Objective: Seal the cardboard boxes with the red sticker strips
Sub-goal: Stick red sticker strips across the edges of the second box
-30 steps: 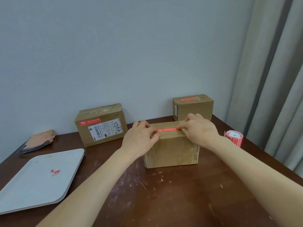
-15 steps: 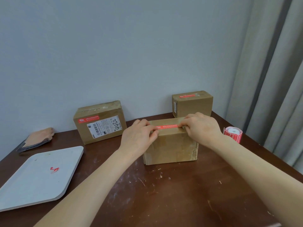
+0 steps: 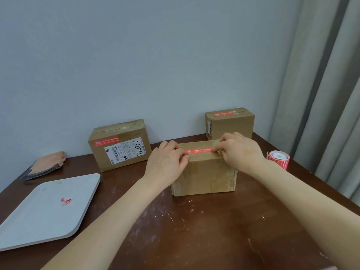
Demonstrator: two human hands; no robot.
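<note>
A brown cardboard box [image 3: 204,176] stands in the middle of the dark wooden table [image 3: 194,230]. A red sticker strip [image 3: 199,151] lies along its top near the front edge. My left hand [image 3: 165,164] pinches the strip's left end at the box's top left corner. At the strip's right end my right hand [image 3: 241,152] pinches it, index finger lying along it. A second box [image 3: 231,125] at the back right carries a red strip on its top. A third box [image 3: 118,151] with a shipping label leans by the wall at the left.
A roll of red stickers [image 3: 278,158] stands on the table right of my right wrist. A white tray [image 3: 48,211] with a red scrap lies at the left, and a folded cloth [image 3: 46,164] behind it. Curtains [image 3: 331,94] hang at the right.
Both hands stay at the strip's ends on the box top. The view has shifted a little; no object has moved.
</note>
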